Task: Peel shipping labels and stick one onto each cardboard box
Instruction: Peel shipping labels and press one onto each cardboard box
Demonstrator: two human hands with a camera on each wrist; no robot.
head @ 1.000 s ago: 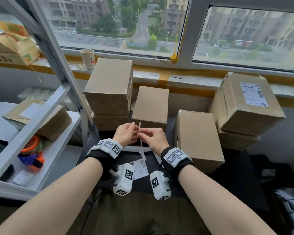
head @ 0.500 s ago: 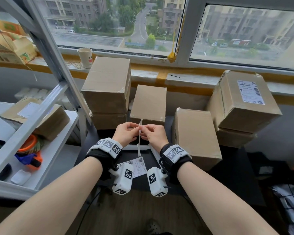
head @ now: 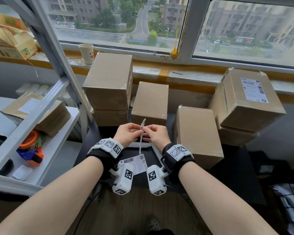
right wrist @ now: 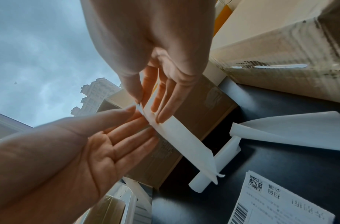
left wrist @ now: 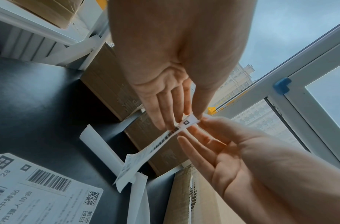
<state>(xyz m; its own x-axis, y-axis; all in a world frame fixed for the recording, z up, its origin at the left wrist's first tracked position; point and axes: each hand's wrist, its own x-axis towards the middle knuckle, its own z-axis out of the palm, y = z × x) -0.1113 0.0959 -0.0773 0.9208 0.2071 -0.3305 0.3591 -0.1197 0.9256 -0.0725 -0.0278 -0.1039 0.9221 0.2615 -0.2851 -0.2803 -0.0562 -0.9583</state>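
Note:
I hold a shipping label upright and edge-on over the black table. My left hand and right hand both pinch its top corner. In the left wrist view, the printed label hangs from my left hand, with my right hand opposite. In the right wrist view, its white back hangs from my right hand. A stack of labels lies below my wrists. Plain cardboard boxes stand behind: a tall stack, a small box, and a box on the right.
A box bearing a label tops a stack at the far right. Peeled backing strips lie on the table. A white metal shelf with a box and clutter stands to the left. A paper cup sits on the windowsill.
Both hands stay together at the label's top edge, slightly higher than before. The label's upper tip now bends a little to the right.

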